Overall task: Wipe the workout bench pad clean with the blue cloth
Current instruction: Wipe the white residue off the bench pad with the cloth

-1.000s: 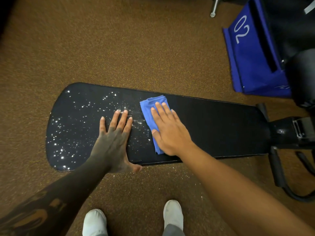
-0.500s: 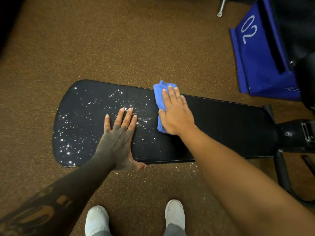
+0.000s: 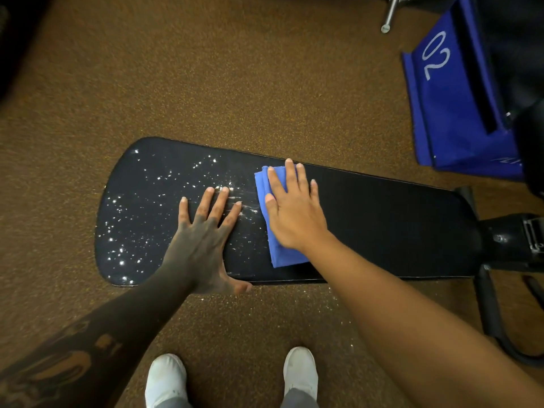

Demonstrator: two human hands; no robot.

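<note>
The black bench pad point(image 3: 382, 219) lies lengthwise across the view, its left half dotted with white specks. A folded blue cloth point(image 3: 284, 254) lies flat on the pad's middle. My right hand point(image 3: 294, 210) presses flat on the cloth, fingers spread and pointing away from me. Just left of the cloth, my left hand point(image 3: 203, 231) rests flat on the pad with fingers apart, its thumb hanging over the near edge. It holds nothing. White smears show between the two hands.
Brown speckled floor point(image 3: 235, 69) surrounds the bench. A blue panel marked 02 point(image 3: 450, 92) stands at the top right. The bench's black frame and legs point(image 3: 506, 242) extend right. My white shoes point(image 3: 300, 375) stand near the pad's front edge, with white crumbs on the floor.
My right hand slid the cloth away toward the pad's far edge, then back toward me over the middle. My left hand stayed planted on the pad.
</note>
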